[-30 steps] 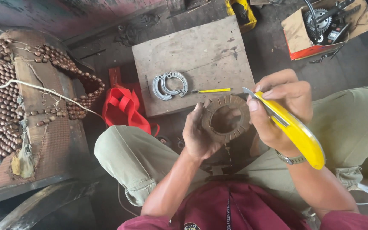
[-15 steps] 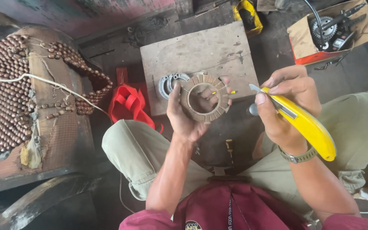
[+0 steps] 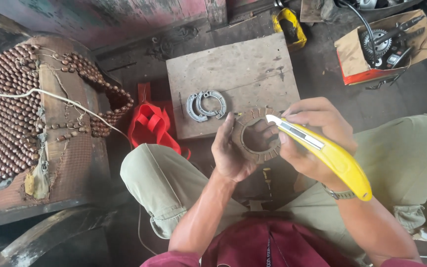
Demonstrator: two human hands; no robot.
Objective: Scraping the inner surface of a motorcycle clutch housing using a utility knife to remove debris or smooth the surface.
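2 hands at work over the lap: left hand (image 3: 232, 151) fingers curled around a brown notched ring (image 3: 258, 139), held flat toward the camera; right hand (image 3: 312, 136) closed tight on a yellow utility knife (image 3: 329, 154). Blade tip just at the ring's upper right edge, knife's long axis slanting down-right, away from the ring. Beyond, a wooden board (image 3: 238, 74) with 2 brake shoes (image 3: 205, 105).
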